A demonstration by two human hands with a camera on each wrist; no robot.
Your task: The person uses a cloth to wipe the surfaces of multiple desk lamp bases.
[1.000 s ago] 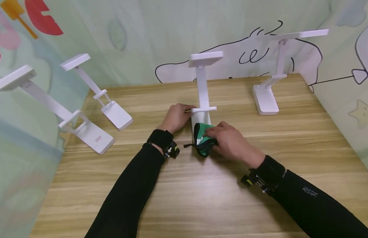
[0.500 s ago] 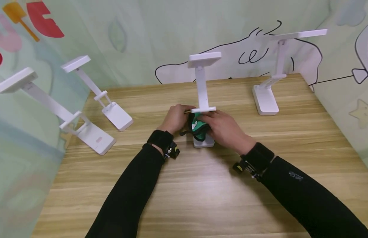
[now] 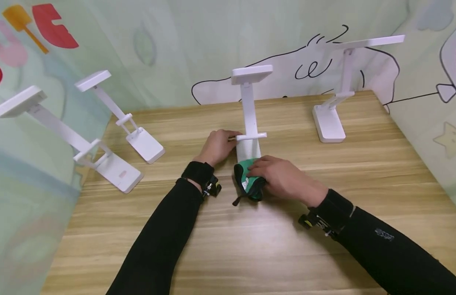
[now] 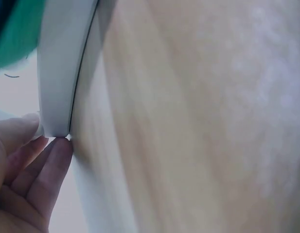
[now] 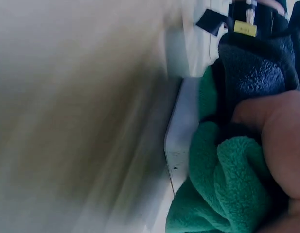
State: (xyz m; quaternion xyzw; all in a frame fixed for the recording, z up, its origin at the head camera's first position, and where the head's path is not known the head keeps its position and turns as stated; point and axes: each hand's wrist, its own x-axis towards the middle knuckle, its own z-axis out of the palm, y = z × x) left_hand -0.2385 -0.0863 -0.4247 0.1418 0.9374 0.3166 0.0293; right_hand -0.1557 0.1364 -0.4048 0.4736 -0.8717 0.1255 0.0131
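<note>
Right hand (image 3: 283, 178): fingers grip the green cloth (image 3: 244, 173), which has moved from under the hinge bar (image 3: 251, 136) to the 6 o'clock end of the desk lamp's base (image 3: 248, 149), exposing the 12 o'clock section; this suggests a lengthwise wiping stroke. Left hand (image 3: 217, 146): position unchanged, fingers pinching the base at 11 o'clock.

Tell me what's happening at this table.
A person's right grip holds a green cloth with dark edging over the near end of the middle white lamp's base. Their left grip pinches the base's far end. The lamp stands on the wooden table with its head raised. Two similar lamps stand to the left and another lamp to the right, neither hand touching them.
</note>
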